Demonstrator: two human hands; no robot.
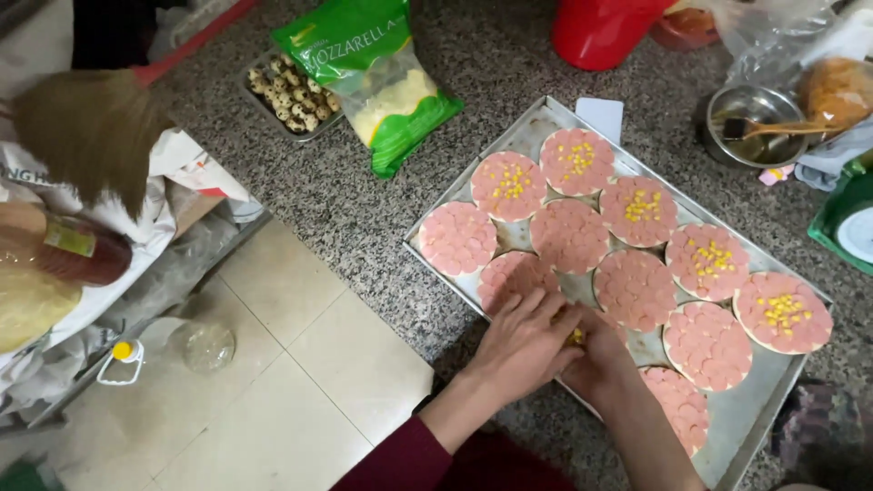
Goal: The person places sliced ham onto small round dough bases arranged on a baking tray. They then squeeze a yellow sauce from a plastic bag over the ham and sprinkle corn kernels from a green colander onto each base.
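Eleven or so round bases topped with pink sausage slices lie on the metal baking tray point(536, 127), which sits slantwise on your speckled stone table point(364, 209); five of them carry yellow corn kernels point(510, 180). The count is unsure, because your hands cover at least one round at the tray's near edge and another is partly cut off behind your right forearm.

Your left hand point(520, 344) lies over the tray's near rim with its fingers together, curled down and pressed against your right hand point(596, 350). A speck of yellow corn shows between the two hands, but you cannot tell from here which fingers pinch it, since the right hand's fingers are mostly hidden under the left.

At the far side of the table lies a green plastic bag of shredded cheese point(382, 77) with a clear window, and just left of it a small tray of speckled quail eggs point(291, 95). A red container point(600, 32) is cut off by the top edge. To the right stands a steel bowl point(746, 123) with a brush in it. A small white card point(600, 116) rests against the tray's far rim.
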